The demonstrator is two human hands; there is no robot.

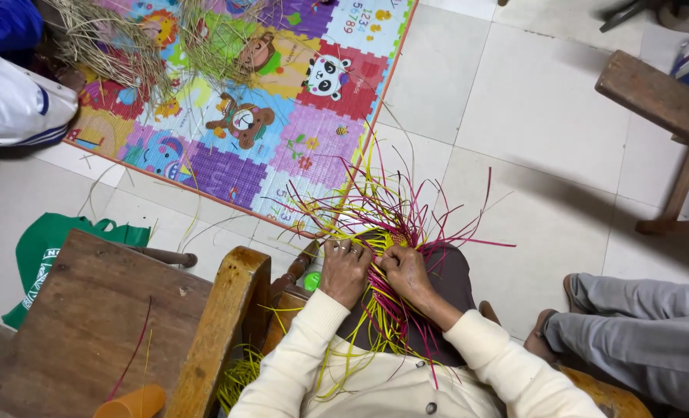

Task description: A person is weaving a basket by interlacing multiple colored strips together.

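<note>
Hands meet at the centre of the head view, over the person's lap. The left hand [345, 271] lies knuckles-up on a bundle of yellow and magenta straw strips [387, 232], its fingers curled down and pressed onto the strands; a ring shows on one finger. The right hand [406, 272] sits just beside it, almost touching, with its fingertips pinched on a few strips at the point where the bundle gathers. From that point the strips fan upward and outward over the tiled floor [546, 139], and more of them trail down across the dark lap cloth [454, 282] towards the cream sleeves [306, 348].

To the left of the lap stands a wooden chair [224, 325], and beside that a worn wooden stool [89, 317] with an orange cup [131, 404] at its lower edge (a loose red strand lies on the stool's top). A green bag [42, 248] lies on the floor behind the stool. A colourful foam play mat [275, 101] covers the floor's upper left, with heaps of pale dry straw [128, 42] along its far edge. At the lower right another person's grey trouser legs [639, 325] and sandalled feet rest near a wooden bench [658, 97].
</note>
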